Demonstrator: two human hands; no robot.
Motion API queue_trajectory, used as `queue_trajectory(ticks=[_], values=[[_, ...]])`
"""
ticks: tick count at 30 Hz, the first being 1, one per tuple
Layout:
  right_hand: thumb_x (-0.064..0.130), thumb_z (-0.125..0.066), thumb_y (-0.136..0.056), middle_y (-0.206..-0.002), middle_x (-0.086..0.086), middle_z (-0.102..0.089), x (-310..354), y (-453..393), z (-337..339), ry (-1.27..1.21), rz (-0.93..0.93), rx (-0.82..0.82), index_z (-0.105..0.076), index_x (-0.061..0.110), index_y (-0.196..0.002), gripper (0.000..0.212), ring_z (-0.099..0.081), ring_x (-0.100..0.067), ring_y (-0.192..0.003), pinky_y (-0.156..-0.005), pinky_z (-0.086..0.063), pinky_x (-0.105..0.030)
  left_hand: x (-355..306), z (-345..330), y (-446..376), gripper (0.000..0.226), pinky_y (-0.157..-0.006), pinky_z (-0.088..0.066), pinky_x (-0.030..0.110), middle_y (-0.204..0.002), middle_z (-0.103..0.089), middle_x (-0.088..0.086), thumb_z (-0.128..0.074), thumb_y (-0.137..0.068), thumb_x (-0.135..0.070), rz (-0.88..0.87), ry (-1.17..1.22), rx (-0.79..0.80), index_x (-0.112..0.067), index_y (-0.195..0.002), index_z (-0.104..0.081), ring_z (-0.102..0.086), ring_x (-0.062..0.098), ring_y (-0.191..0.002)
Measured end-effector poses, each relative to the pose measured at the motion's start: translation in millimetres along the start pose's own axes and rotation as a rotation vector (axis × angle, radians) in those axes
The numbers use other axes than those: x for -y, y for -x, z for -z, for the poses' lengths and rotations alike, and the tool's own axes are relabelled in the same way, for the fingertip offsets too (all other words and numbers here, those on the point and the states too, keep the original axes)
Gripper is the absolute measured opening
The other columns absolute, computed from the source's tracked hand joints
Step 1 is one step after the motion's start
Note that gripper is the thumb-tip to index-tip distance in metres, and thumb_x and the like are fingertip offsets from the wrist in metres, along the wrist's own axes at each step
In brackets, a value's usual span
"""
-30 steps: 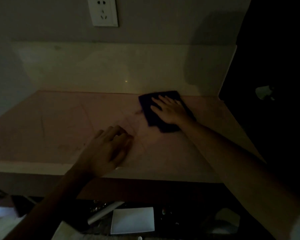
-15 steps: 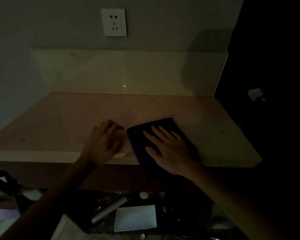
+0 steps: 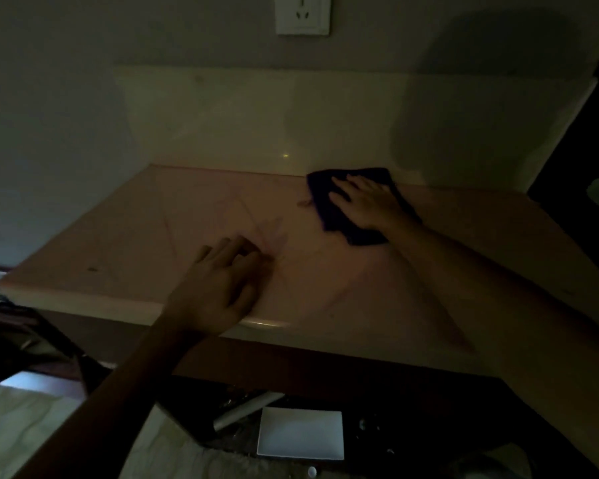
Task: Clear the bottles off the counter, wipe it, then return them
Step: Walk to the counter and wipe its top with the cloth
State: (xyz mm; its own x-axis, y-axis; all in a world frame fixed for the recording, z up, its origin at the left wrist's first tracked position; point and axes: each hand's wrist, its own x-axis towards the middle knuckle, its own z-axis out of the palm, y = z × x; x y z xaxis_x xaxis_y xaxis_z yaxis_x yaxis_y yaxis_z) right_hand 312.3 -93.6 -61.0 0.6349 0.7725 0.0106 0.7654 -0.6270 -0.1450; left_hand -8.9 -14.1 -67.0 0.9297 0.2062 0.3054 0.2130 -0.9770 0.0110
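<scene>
Dim lighting, detail limited. Right hand (image 3: pixel 367 202) lies flat on a dark cloth (image 3: pixel 339 216) at the back of the counter (image 3: pixel 118 250), close to the backsplash (image 3: pixel 222 122) — fingers straight and slightly spread, palm down, pressing the cloth onto the surface. Cloth sticks out past the hand on the left and toward the near side; its far edge sits just beside the backsplash.

Left hand (image 3: pixel 218 288) rests on the counter near the front edge, left of centre, well apart from the cloth. Fingers close together and loosely bent, tips on the surface, holding nothing (thumb not clearly visible, cannot tell how it lies).

No bottles visible on the counter top. Faint streaks and a small dark speck (image 3: pixel 92 269) show on the surface toward the left front.

Wall socket (image 3: pixel 303 13) above the backsplash, roughly over the middle of the counter. Below the counter's front edge — a white rectangular tray (image 3: pixel 300 433) and a pale rod-like item (image 3: pixel 248 409) just left of it, lying among dark clutter too dim to identify. Right edge of the view is a dark mass; cannot tell what it is.
</scene>
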Motion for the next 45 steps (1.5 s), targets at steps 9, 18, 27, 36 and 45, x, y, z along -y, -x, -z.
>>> queue_trajectory(ticks=[9, 18, 27, 36, 45], values=[[0.058, -0.020, -0.099, -0.164, 0.008, -0.009, 51.0, 151.6, -8.7, 0.001, 0.157, -0.063, -0.013, 0.041, -0.153, 0.057, -0.008, -0.015, -0.151, -0.120, -0.009, -0.042, -9.4, 4.8, 4.3, 0.042, -0.076, -0.038, 0.036, -0.111, -0.055, 0.002, -0.037, -0.085, -0.039, 0.079, 0.008, -0.067, -0.022, -0.117, -0.058, -0.053, 0.026, -0.095], [0.061, -0.013, -0.097, -0.164, 0.012, -0.004, 77.8, 185.1, -15.9, -0.031, 0.195, -0.037, -0.010, 0.045, -0.152, 0.057, -0.004, -0.011, -0.151, -0.120, -0.006, -0.040, 33.4, 9.8, 18.1, 0.050, -0.077, -0.036, 0.037, -0.119, -0.056, 0.002, -0.034, -0.085, -0.045, 0.111, -0.069, -0.047, -0.024, -0.124, -0.058, -0.055, 0.028, -0.098], [0.064, -0.011, -0.095, -0.164, 0.009, -0.007, 94.1, -13.3, -16.7, 0.010, 0.123, 0.016, -0.011, 0.045, -0.152, 0.060, -0.008, -0.015, -0.151, -0.120, -0.008, -0.041, 60.6, 5.6, 23.0, 0.046, -0.081, -0.036, 0.033, -0.120, -0.052, -0.005, -0.031, -0.090, -0.044, 0.087, 0.023, -0.016, -0.029, -0.123, -0.058, -0.052, 0.014, -0.102], [0.061, -0.011, -0.097, -0.164, 0.007, -0.002, 115.6, 38.2, -13.7, 0.006, 0.136, 0.030, -0.007, 0.040, -0.154, 0.060, -0.003, -0.016, -0.151, -0.121, -0.004, -0.041, 57.9, 5.7, 24.2, 0.040, -0.079, -0.041, 0.037, -0.112, -0.051, 0.001, -0.037, -0.086, -0.038, 0.098, 0.080, -0.098, -0.019, -0.116, -0.056, -0.053, 0.023, -0.098], [0.062, -0.010, -0.096, -0.163, 0.013, -0.003, 162.2, 190.2, -28.1, -0.035, 0.258, -0.037, -0.008, 0.045, -0.152, 0.059, -0.002, -0.010, -0.151, -0.122, -0.004, -0.038, 87.0, 18.6, 53.5, 0.047, -0.078, -0.036, 0.036, -0.115, -0.053, 0.003, -0.030, -0.087, -0.043, 0.143, -0.036, -0.093, -0.017, -0.116, -0.056, -0.054, 0.024, -0.097]])
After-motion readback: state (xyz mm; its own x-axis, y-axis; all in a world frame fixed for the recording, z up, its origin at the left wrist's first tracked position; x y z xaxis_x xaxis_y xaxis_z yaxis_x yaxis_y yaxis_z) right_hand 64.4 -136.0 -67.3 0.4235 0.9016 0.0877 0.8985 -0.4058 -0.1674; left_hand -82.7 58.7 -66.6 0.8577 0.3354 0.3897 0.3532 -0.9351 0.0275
